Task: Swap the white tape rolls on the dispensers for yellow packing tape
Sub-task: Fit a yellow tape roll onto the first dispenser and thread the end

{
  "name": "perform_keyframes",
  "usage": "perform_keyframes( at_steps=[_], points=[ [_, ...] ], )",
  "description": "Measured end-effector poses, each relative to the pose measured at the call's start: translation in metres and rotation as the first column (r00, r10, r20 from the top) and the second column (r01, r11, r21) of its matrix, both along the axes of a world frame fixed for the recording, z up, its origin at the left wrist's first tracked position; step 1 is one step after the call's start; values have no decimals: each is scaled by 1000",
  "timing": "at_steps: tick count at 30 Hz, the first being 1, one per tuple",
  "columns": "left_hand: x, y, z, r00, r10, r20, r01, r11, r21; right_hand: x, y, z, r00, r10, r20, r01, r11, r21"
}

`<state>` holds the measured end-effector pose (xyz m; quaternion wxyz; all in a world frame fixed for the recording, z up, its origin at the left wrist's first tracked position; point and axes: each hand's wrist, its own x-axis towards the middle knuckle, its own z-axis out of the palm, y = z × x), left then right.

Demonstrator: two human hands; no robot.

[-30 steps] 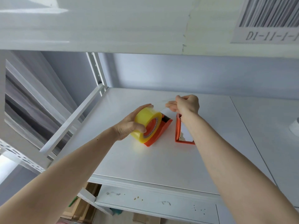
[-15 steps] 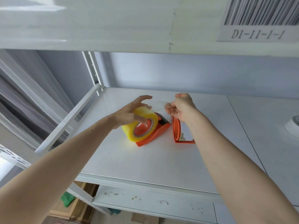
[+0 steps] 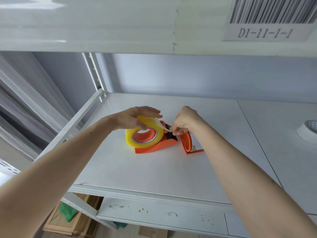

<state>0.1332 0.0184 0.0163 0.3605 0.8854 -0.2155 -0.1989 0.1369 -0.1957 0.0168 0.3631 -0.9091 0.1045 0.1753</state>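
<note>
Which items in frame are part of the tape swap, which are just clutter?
In the job:
yellow tape roll on orange dispenser
left hand
right hand, pinching tape end
second orange dispenser
white tape roll

Lying about:
barcode label
green item below shelf

Bright, even light; soft shadows; wide-angle edge distortion.
</note>
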Motion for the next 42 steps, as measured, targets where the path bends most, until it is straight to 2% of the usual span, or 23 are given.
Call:
perform_keyframes(
  at_steps=[7, 9, 12, 14, 18, 20, 23, 31, 38, 42],
  points=[
    [-2, 4, 4, 998, 6, 56, -10, 997, 75, -8, 7, 0, 987, 157, -25, -159, 973, -169],
    [-5, 4, 3, 993, 60, 100, -66, 996, 55, -11, 10, -4, 984, 175, -18, -176, 975, -138],
    [-8, -1, -2, 952, 180, 249, -179, 984, -24, -16, 10, -11, 987, 160, 17, -159, 987, -34],
    [-8, -3, -5, 934, 192, 302, -193, 981, -26, -19, 9, -14, 991, 134, 18, -135, 990, 36],
    [-9, 4, -6, 960, 175, 220, -177, 984, -15, -21, 4, -15, 995, 82, -59, -71, 982, 176],
    [-11, 7, -6, 973, 176, 152, -174, 984, -26, -20, 3, -14, 995, 64, -76, -48, 981, 189],
    [-12, 9, -6, 976, 202, 78, -199, 979, -48, -19, 5, -17, 999, 42, -30, -37, 990, 136],
    [-18, 12, -10, 978, 202, 48, -194, 971, -137, -24, 13, -19, 995, 72, 75, -73, 997, 16],
    [-17, 15, -12, 980, 194, 50, -185, 972, -148, -18, 20, -19, 977, 87, 196, -59, 988, -142],
    [-19, 16, -10, 981, 190, 39, -182, 972, -147, -13, 20, -18, 977, 64, 206, -43, 994, -105]
  ],
)
